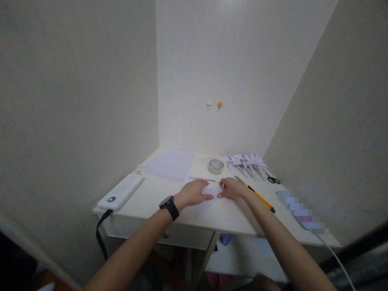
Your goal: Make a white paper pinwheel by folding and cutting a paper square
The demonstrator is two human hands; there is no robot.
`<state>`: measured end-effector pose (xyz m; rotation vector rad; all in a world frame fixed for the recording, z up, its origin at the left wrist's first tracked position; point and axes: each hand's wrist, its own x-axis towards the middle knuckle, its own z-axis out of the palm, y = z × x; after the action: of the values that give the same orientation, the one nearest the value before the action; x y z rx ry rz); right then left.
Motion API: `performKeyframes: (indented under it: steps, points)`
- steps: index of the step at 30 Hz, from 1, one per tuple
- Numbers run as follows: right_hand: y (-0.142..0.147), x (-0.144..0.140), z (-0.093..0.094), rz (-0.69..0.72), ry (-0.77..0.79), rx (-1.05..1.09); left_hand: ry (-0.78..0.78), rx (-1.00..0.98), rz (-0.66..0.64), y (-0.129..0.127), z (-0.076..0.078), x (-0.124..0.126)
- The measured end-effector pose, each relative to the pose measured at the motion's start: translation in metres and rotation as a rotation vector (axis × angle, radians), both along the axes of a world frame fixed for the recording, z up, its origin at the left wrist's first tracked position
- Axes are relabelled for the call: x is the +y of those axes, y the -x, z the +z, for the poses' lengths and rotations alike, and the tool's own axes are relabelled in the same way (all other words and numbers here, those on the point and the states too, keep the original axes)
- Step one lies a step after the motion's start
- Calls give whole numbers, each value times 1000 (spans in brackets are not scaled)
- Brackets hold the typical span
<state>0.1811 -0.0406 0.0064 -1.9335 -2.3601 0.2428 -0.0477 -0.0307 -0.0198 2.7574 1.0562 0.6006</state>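
A small pale lilac sheet of paper [206, 205] lies on the white desk [151, 198] in front of me. My left hand [194, 193], with a black watch on its wrist, presses flat on the paper's left part. My right hand [232, 188] presses its fingertips on the paper's upper right part. The fingertips of both hands nearly meet over the sheet. Neither hand lifts anything off the desk.
A stack of lilac paper [170, 164], a tape roll [215, 166], a row of folded paper pieces [247, 162], black scissors [273, 180], a yellow pencil [260, 198] and a white power bank [121, 193] with a black cable lie on the desk. Walls close in on three sides.
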Motion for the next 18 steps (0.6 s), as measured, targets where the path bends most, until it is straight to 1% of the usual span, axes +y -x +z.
performKeyframes:
  steps: [3,6,9,11,14,16,18]
  points:
    - [-2,8,0,8,33,50,-17,45,-3,-6,-8,-10]
    - [-6,9,-4,28,48,126,-28,64,21,-3,-9,-15]
    - [-11,5,-7,56,59,232,-24,36,32,-1,-10,-18]
    - [-15,0,-8,70,53,325,-21,-32,35,1,-10,-19]
    - [-20,-10,-10,75,11,458,32,-227,79,4,-9,-17]
    - [-20,-16,-14,69,-27,573,142,-372,147,6,-8,-12]
    - [-18,-22,-21,23,-31,824,258,-473,184,8,-8,-7]
